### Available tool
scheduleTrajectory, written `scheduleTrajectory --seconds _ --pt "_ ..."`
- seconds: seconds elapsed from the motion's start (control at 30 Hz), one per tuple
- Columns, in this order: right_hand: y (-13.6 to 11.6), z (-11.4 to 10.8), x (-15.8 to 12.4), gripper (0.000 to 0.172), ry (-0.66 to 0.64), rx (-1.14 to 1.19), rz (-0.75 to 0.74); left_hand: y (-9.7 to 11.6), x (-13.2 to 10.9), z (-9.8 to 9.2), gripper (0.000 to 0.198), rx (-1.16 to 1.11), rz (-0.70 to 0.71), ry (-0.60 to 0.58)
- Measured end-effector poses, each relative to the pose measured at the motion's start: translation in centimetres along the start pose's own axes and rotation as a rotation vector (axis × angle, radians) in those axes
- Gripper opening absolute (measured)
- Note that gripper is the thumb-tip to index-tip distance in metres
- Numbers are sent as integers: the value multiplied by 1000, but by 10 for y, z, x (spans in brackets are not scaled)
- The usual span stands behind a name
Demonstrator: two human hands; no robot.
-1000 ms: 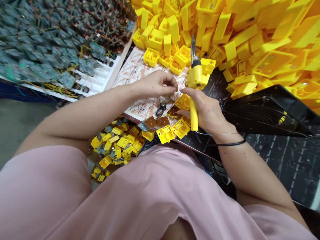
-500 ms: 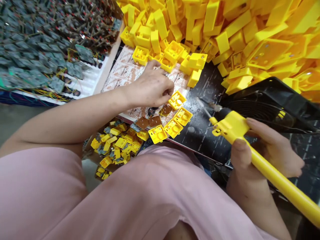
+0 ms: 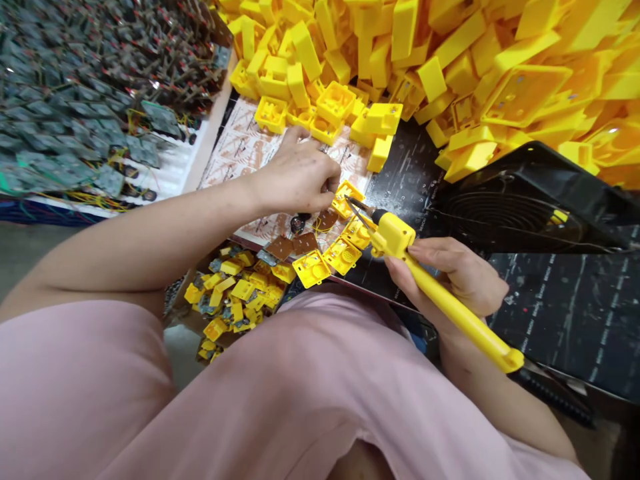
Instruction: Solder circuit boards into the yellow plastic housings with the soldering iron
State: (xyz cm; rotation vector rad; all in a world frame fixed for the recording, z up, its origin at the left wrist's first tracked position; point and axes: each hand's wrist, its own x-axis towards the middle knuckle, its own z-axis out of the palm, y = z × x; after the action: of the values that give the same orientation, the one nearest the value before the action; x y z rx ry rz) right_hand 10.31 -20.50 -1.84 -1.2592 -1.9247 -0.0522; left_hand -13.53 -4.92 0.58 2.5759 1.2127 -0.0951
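Note:
My right hand (image 3: pixel 450 273) is closed round the yellow handle of a soldering iron (image 3: pixel 430 287). A thin guide tube runs beside its dark tip, and the tip reaches into a small open yellow plastic case (image 3: pixel 345 199). At the left edge of that case, my left hand (image 3: pixel 300 173) has its thumb and curled fingers against it, while one finger stretches towards the back. Small metal parts show inside the case. Three more open cases (image 3: pixel 311 268) lie in a row towards me. Beside them are brown boards (image 3: pixel 293 247), thin yellow wires and a round black part (image 3: pixel 299 223).
A large heap of yellow housings (image 3: pixel 450 60) fills the back. Many wired circuit boards (image 3: pixel 75 120) fill a tray on the left. Below the table edge stands a box of filled yellow cases (image 3: pixel 240 287). A black fan (image 3: pixel 530 200) stands on the right.
My right hand has brought the soldering iron leftwards, from above the black tabletop to the case by my left hand. My left hand has stayed at that case.

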Motion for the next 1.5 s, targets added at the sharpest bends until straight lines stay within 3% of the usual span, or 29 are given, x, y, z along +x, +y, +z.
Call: scheduleTrajectory --seconds 0.5,0.57,0.73,0.83,0.97,1.17,1.37,1.5 --pt "-7 9 24 20 -9 53 -216 14 19 -14 20 308 93 -135" --pt "-6 6 24 21 -46 27 -183 13 21 -13 20 292 95 -127" --pt "2 -3 13 29 -119 54 62 9 22 -10 24 232 112 -118" --pt "6 -4 9 10 8 91 -7 10 22 -12 23 260 100 -139" --pt "3 -5 10 23 23 70 -39 10 24 -12 23 268 83 -160" --pt "6 -2 5 23 60 -28 3 -5 19 -6 21 109 95 -113" --pt "9 1 -7 65 75 34 131 -25 8 4 26 -244 63 19" --pt "10 0 -8 66 99 35 138 -17 4 16 31 -459 -60 118"
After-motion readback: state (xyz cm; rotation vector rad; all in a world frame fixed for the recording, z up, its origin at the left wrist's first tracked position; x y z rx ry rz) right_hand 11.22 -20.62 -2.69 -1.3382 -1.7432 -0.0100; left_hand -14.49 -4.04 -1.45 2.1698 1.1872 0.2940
